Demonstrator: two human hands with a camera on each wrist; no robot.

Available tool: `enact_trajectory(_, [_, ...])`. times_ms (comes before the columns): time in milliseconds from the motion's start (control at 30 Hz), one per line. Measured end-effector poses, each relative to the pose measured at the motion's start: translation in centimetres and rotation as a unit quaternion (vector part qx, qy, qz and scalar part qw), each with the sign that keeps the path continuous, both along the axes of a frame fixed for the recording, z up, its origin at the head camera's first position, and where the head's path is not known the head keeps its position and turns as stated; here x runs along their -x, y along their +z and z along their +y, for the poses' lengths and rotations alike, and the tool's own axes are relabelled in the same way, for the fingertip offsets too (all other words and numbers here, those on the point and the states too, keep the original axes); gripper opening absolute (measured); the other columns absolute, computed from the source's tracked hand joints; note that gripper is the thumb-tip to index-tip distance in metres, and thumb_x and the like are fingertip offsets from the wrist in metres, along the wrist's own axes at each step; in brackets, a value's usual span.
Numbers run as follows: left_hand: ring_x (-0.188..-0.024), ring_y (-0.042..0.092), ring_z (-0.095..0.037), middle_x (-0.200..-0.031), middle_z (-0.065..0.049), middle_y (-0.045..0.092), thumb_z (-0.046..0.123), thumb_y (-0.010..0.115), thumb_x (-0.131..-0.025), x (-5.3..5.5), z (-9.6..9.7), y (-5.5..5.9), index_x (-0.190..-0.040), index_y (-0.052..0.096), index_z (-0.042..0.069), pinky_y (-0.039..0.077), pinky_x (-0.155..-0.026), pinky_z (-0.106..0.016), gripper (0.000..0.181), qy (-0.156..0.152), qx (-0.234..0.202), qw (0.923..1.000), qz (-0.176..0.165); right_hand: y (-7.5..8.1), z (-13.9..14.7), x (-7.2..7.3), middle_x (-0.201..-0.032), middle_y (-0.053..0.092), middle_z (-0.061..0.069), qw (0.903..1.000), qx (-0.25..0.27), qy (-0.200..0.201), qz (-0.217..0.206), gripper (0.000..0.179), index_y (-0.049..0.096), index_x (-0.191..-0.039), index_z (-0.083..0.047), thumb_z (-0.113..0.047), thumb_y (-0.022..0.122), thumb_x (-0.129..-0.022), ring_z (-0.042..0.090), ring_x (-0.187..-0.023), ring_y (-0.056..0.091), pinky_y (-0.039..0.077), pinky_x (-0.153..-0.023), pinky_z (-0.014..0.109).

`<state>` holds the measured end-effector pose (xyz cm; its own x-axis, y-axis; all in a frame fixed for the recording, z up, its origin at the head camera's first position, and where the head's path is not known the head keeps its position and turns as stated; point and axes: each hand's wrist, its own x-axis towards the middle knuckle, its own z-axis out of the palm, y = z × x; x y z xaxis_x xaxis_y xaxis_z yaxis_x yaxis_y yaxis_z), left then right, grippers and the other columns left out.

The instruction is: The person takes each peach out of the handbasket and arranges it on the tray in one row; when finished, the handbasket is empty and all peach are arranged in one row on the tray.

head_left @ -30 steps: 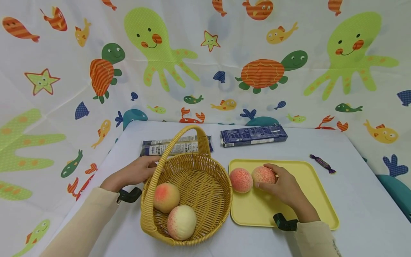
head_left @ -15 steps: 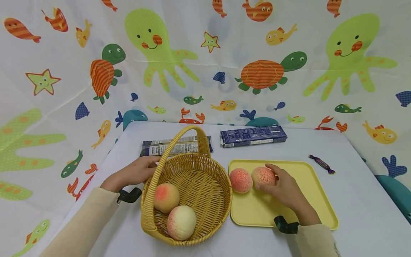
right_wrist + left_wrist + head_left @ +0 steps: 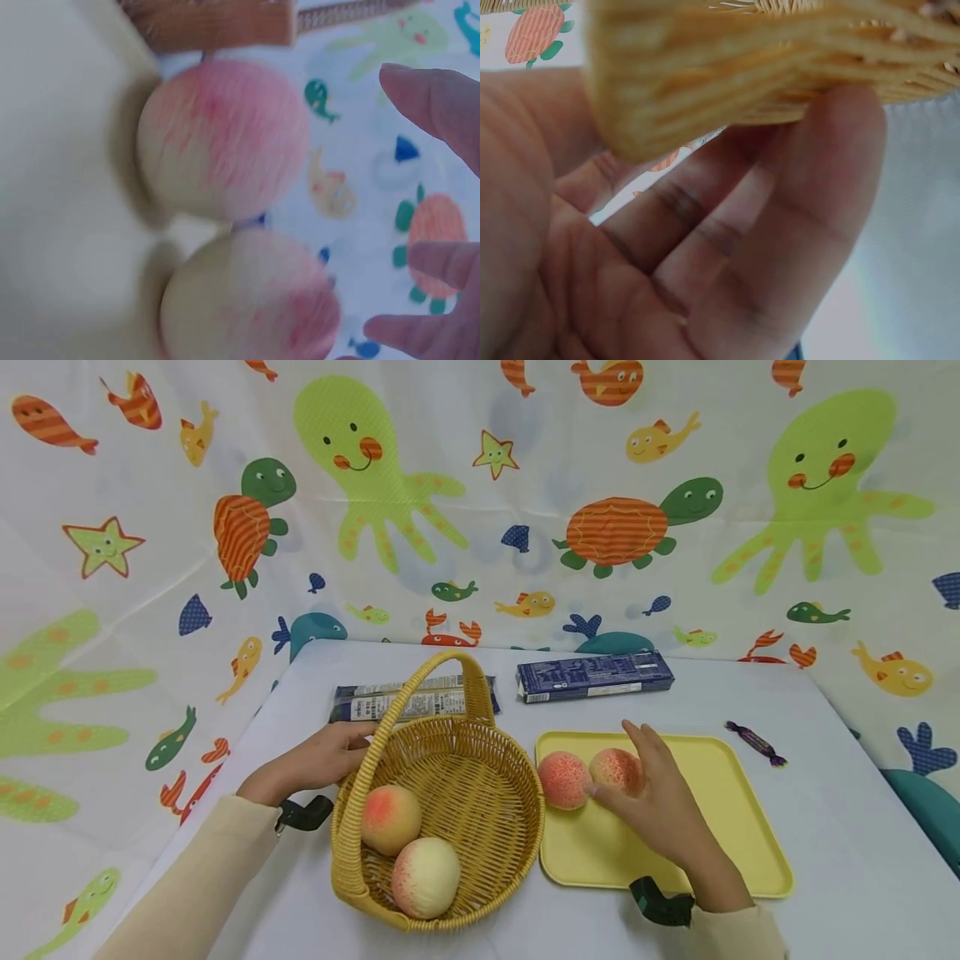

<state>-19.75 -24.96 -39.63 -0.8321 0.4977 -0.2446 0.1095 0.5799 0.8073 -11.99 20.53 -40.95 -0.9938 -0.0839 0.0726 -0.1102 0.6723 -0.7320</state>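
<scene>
My left hand (image 3: 318, 760) grips the left side of a wicker basket (image 3: 480, 810) beside the base of its handle. In the left wrist view, its fingers bend against the woven wall (image 3: 705, 82). A yellowish peach (image 3: 392, 820) and a paler peach (image 3: 426, 878) lie inside the basket's left part. On a yellow tray (image 3: 731, 827), a pinkish-red peach (image 3: 564, 780) and a speckled peach (image 3: 611, 770) sit side by side. Over the speckled one, my right hand (image 3: 667, 806) is spread with thumb and fingers apart; the right wrist view shows the fingers (image 3: 431, 262) clear of both peaches (image 3: 225, 139).
Behind the basket lies a dark blue-and-white packet (image 3: 405, 700). A blue box (image 3: 596, 677) rests at the back of the white table (image 3: 750, 689). One wrapped candy (image 3: 756, 743) lies right of the tray. A sea-animal curtain (image 3: 480, 543) hangs behind and at the sides.
My right hand's fingers, earlier around the speckled peach, have spread wider and come off it. That peach stays in place on the tray. The left hand and basket keep their positions.
</scene>
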Motion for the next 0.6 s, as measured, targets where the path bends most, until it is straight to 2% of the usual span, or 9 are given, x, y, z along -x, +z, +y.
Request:
enact_trajectory(100, [-0.088,0.071,-0.024,-0.109,-0.016,0.076,0.019,0.058,-0.108,-0.1,0.0,-0.1,-0.138,0.062,0.006,0.059,-0.068,-0.037,0.034,0.005,0.001,1.0,0.0,0.9,-2.0,-0.7,-0.17,0.018,0.023,0.9993,0.019,0.011,0.03,0.095,0.03,-0.164,-0.009,-0.031,0.084,-0.089,0.05,-0.154,0.02,0.024,-0.111,0.078])
enact_trajectory(200, [-0.086,0.07,-0.023,-0.108,-0.015,0.076,0.019,0.058,-0.107,0.1,0.2,-0.1,-0.137,0.063,0.007,0.059,-0.068,-0.037,0.032,0.007,0.001,1.0,0.0,1.8,-4.2,-1.6,-0.17,0.023,0.02,0.997,0.026,0.017,0.071,0.093,0.037,-0.162,-0.01,-0.033,0.087,-0.087,0.047,-0.154,0.025,0.025,-0.111,0.078])
enact_trajectory(300, [-0.083,0.069,-0.023,-0.107,-0.015,0.076,0.019,0.059,-0.107,0.1,0.2,-0.2,-0.134,0.064,0.007,0.058,-0.066,-0.037,0.03,0.008,0.002,1.0,-0.002,2.5,-6.4,-2.4,-0.169,0.027,0.015,0.9948,0.035,0.035,0.089,0.092,0.042,-0.16,-0.014,-0.037,0.089,-0.084,0.044,-0.153,0.028,0.028,-0.111,0.077])
enact_trajectory(433, [-0.083,0.07,-0.023,-0.106,-0.015,0.076,0.019,0.058,-0.107,0.0,0.1,-0.2,-0.134,0.064,0.007,0.059,-0.066,-0.037,0.03,0.009,0.001,0.9999,-0.005,2.5,-9.1,-2.7,-0.169,0.029,0.009,0.9906,0.071,0.104,0.053,0.089,0.044,-0.159,-0.023,-0.037,0.088,-0.084,0.038,-0.155,0.027,0.03,-0.113,0.072])
enact_trajectory(600, [-0.087,0.07,-0.023,-0.11,-0.016,0.076,0.02,0.058,-0.107,0.0,0.0,-0.1,-0.136,0.064,0.008,0.059,-0.069,-0.038,0.032,0.012,0.005,0.9999,0.001,1.4,-12.3,-2.9,-0.166,0.036,0.006,0.9731,0.084,0.213,-0.018,0.083,0.045,-0.158,-0.028,-0.041,0.084,-0.087,0.03,-0.154,0.031,0.033,-0.116,0.064])
